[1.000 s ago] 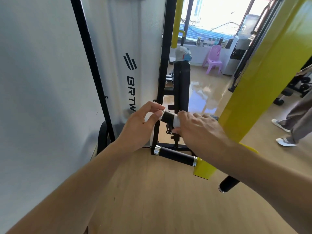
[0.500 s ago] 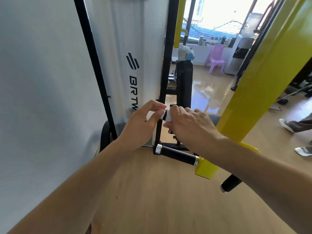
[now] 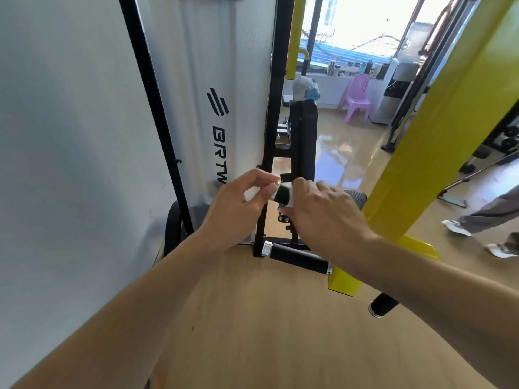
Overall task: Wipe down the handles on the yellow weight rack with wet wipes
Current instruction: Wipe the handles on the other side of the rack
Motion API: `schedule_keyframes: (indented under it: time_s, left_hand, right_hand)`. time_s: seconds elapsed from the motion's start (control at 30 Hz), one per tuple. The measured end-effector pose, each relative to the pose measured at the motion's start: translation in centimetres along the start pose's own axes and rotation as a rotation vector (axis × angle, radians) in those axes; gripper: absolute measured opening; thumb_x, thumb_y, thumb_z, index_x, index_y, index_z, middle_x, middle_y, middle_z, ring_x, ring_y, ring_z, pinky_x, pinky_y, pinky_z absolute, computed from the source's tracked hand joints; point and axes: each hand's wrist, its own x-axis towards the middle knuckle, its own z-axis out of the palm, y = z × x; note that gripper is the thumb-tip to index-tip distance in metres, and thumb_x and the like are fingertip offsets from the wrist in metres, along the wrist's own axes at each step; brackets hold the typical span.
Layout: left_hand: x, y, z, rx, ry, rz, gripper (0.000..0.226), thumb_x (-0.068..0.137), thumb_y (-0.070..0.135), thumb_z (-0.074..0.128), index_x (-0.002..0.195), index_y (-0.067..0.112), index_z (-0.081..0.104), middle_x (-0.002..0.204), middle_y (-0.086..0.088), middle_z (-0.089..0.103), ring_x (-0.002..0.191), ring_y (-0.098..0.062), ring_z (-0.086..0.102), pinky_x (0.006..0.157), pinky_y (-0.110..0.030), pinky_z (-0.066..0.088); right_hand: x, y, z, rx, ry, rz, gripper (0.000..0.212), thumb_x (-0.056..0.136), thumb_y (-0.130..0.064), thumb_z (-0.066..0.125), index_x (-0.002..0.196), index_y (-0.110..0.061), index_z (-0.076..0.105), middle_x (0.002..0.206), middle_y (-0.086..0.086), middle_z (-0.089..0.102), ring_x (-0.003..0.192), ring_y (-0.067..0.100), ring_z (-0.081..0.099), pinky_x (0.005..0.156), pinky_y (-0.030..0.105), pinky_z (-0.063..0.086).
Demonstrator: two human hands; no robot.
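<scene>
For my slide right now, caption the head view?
Right hand wraps wet wipe round upper handle; left hand pinches its end.

Light: bright daylight from the window (image 3: 362,26) at top, blown out to white | Glare: wet sheen on the floor (image 3: 339,161) below it | Shadows: soft grey patches on the white panel (image 3: 70,136) | Distortion: wide-angle — uprights bow toward the edges | Focus: forearms slightly soft.

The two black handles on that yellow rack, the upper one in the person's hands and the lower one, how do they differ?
The upper handle is gripped through a white wipe by the right hand, with the left hand pinching its end; the lower handle is untouched. The upper is mostly hidden; the lower shows its full length. Both are black with silvery end caps.
</scene>
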Motion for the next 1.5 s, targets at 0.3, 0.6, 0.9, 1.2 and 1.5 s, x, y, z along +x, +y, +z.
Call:
schedule_keyframes:
  time_s: [0.3, 0.6, 0.9, 1.2, 1.5]
  left_hand:
    - [-0.1, -0.6, 0.0, 0.015, 0.061, 0.003, 0.018, 0.099, 0.033, 0.055, 0.114, 0.031, 0.066, 0.107, 0.018, 0.07, 0.109, -0.004, 0.061, 0.098, -0.024, 0.042]
    - [-0.1, -0.4, 0.3, 0.011, 0.049, -0.016, 0.019, 0.1, 0.035, 0.055, 0.115, 0.034, 0.065, 0.109, 0.018, 0.07, 0.112, -0.005, 0.059, 0.1, -0.025, 0.041]
    - [-0.3, -0.4, 0.1, -0.089, 0.058, 0.009, 0.017, 0.1, 0.026, 0.056, 0.11, 0.03, 0.069, 0.106, 0.019, 0.072, 0.111, -0.001, 0.062, 0.102, -0.028, 0.044]
    - [-0.1, -0.3, 0.7, -0.025, 0.06, -0.05, 0.017, 0.101, 0.032, 0.054, 0.113, 0.031, 0.065, 0.112, 0.018, 0.069, 0.114, -0.001, 0.056, 0.092, -0.008, 0.031]
    - [-0.5, -0.2, 1.0, -0.129, 0.036, -0.097, 0.026, 0.1, 0.036, 0.054, 0.124, 0.038, 0.063, 0.113, 0.024, 0.066, 0.108, 0.015, 0.055, 0.088, -0.006, 0.035]
  right_hand:
    - [-1.0, 0.0, -0.9, -0.18, -0.09, 0.065, 0.026, 0.102, -0.023, 0.033, 0.115, -0.007, 0.049, 0.095, 0.009, 0.062, 0.081, 0.028, 0.058, 0.073, 0.04, 0.042]
    - [-2.5, 1.4, -0.3, -0.402, -0.114, 0.113, 0.024, 0.102, -0.026, 0.041, 0.096, -0.007, 0.055, 0.075, 0.01, 0.063, 0.07, 0.028, 0.06, 0.084, 0.047, 0.047]
    - [2.5, -2.3, -0.3, 0.009, -0.044, 0.026, 0.041, 0.105, -0.041, 0.037, 0.123, -0.005, 0.046, 0.109, 0.01, 0.063, 0.098, 0.029, 0.062, 0.08, 0.04, 0.043]
    - [-3.0, 2.0, 0.1, -0.319, 0.031, 0.034, 0.046, 0.096, -0.007, 0.012, 0.102, 0.002, 0.058, 0.073, 0.014, 0.064, 0.066, 0.03, 0.062, 0.098, 0.051, 0.049]
    - [-6.5, 1.5, -2.6, 0.124, 0.155, 0.002, 0.024, 0.092, -0.004, 0.046, 0.109, -0.014, 0.06, 0.092, 0.0, 0.074, 0.084, 0.028, 0.07, 0.07, 0.031, 0.051]
